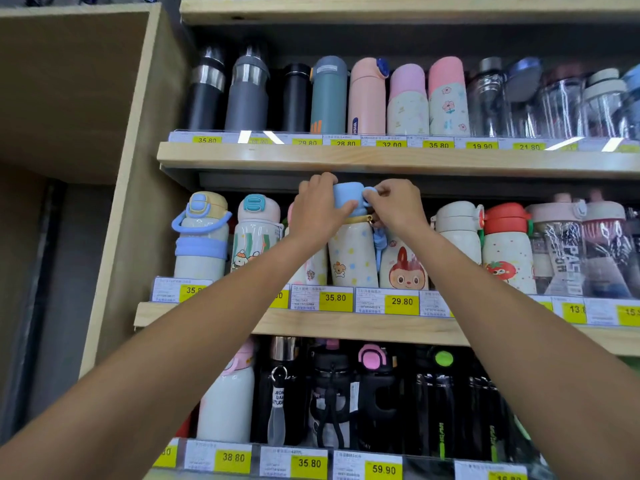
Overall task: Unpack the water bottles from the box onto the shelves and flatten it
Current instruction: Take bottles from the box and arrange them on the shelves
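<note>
At the centre of the frame the left hand (pixel 320 211) was wrapped around the blue cap of a white dotted bottle (pixel 351 252), while the right hand (pixel 398 209) pinched the cap's small side tab between fingers and thumb. The bottle stood upright on the middle shelf (pixel 363 325), between a pink-trimmed bottle (pixel 311 271) on its left and a rabbit-print bottle (pixel 403 268) on its right.

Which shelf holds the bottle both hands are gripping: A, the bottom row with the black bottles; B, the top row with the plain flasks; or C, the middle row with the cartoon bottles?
C: the left hand and right hand grip the blue-capped, white dotted bottle on the middle wooden shelf.
</note>
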`<state>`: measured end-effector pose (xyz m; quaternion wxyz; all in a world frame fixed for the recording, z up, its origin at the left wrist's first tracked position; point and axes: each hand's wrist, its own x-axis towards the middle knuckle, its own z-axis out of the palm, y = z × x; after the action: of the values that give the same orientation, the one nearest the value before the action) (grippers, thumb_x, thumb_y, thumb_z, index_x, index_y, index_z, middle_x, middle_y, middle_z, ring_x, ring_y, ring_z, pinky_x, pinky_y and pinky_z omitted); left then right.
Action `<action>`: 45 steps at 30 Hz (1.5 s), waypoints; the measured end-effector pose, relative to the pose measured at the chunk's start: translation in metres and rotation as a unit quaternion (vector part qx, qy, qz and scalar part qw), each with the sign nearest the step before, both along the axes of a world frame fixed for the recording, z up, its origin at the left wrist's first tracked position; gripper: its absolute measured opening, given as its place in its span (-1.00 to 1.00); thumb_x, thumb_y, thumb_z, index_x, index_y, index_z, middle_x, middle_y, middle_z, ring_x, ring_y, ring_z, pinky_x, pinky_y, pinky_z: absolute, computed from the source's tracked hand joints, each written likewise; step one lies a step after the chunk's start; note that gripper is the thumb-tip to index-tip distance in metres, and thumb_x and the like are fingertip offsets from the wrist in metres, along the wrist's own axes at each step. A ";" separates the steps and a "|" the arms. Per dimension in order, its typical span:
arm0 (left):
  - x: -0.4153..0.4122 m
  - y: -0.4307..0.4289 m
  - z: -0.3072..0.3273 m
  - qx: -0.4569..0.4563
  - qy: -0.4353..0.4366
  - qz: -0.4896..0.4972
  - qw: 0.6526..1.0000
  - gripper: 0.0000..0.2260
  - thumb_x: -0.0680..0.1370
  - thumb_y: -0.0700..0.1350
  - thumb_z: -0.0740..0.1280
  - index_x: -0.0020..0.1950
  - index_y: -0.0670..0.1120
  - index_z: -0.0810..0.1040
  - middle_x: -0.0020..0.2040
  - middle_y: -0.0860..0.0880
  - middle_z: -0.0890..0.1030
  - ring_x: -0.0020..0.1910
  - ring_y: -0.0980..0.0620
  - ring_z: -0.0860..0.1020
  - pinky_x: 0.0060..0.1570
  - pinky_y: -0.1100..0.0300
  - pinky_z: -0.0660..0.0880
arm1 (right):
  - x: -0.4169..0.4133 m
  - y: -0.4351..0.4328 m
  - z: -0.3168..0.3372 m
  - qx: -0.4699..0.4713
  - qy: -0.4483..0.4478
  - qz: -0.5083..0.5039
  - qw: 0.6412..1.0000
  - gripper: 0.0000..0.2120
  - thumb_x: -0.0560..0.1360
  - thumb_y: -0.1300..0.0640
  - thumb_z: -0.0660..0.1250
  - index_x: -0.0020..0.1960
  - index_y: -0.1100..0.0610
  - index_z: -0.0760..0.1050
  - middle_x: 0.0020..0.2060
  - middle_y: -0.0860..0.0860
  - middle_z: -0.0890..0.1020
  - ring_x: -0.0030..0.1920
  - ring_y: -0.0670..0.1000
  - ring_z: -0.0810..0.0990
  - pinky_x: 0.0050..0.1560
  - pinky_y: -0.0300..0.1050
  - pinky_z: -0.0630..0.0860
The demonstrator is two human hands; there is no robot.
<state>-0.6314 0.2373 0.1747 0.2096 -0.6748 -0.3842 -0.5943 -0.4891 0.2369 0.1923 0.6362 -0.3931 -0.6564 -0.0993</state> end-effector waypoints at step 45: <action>-0.007 0.032 -0.043 0.037 -0.022 -0.010 0.999 -0.24 0.45 0.12 0.37 0.48 -0.23 0.15 0.52 -0.19 0.05 0.51 -0.16 0.01 0.47 -0.01 0.02 | -0.012 0.012 -0.011 -0.082 -0.023 -0.086 0.993 -0.71 0.42 0.03 0.34 -0.31 0.03 0.24 -0.31 0.02 0.50 -0.21 0.09 0.49 -0.21 -0.04 0.41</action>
<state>-0.6381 0.2695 0.1322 0.2202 -0.6570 -0.3598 -0.6249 -0.5010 0.2485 0.1815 0.5754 -0.4966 -0.6408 -0.1081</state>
